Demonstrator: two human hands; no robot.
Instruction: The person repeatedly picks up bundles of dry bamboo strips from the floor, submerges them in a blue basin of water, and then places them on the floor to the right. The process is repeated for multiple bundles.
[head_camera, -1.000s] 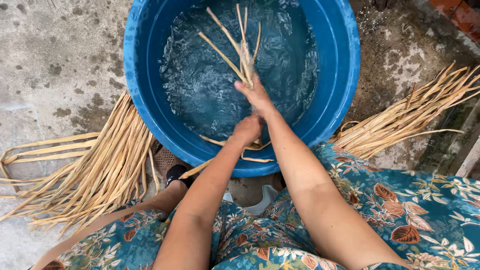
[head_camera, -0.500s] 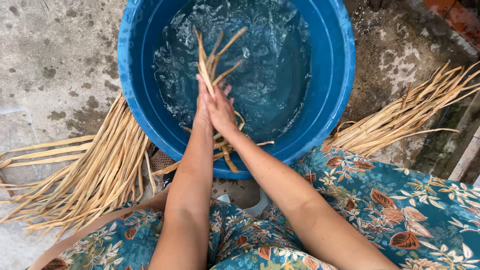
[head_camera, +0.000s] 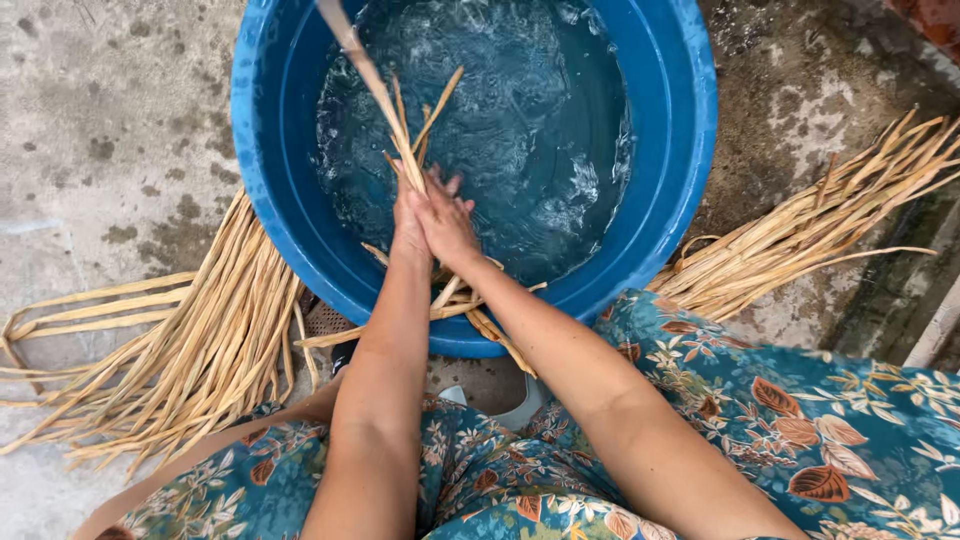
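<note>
A round blue plastic tub (head_camera: 690, 150) holds rippling water. Dry tan strips (head_camera: 190, 350) fan out on the concrete (another pile lies right). The left hand (head_camera: 408, 222) and right hand (head_camera: 447, 226), pressed together, clamp wet reed strips (head_camera: 395, 125) pointing up-left; half a second ago these splayed wider.

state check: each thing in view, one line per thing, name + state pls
blue tub: upright, holds rippling water.
water: churned, foamy patches.
held strips: wet bunch, clasped by both hands, ends fanned over water.
left hand: closed on held strips.
right hand: closed on held strips, pressed against the left.
left pile: dry-looking strips, on the concrete beside the tub.
right pile: dry-looking strips, on the concrete.
concrete floor: stained, patchy.
</note>
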